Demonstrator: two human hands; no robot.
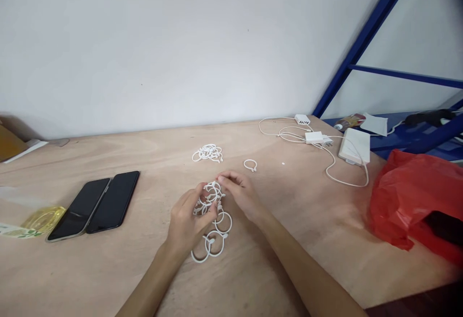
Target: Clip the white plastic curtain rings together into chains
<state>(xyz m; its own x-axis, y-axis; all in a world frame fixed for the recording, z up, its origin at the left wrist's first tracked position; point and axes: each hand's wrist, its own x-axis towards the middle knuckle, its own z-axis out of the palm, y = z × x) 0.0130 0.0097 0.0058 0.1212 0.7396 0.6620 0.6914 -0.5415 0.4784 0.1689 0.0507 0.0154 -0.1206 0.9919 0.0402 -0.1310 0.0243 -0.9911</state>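
While the left hand (184,220) grips a bunch of thin white rings with small tabs (211,241) between thumb and fingers, the right hand (244,199) has its thumb and forefinger drawn together at the bunch's upper right edge; whether they pinch a ring, I cannot tell. The bunch is near the middle of the wooden tabletop (162,162), its lower rings overlapping and hanging toward the person, below the left thumb. Beyond the hands lies a tangled pile of similar rings (208,152), and a single ring (254,169) lies apart to its right. Two smartphones (114,201) sit side by side at left, beside a yellow coil (45,220). At right are a white charging cable (329,167), a white power adapter (314,137) and a red plastic bag (415,196).
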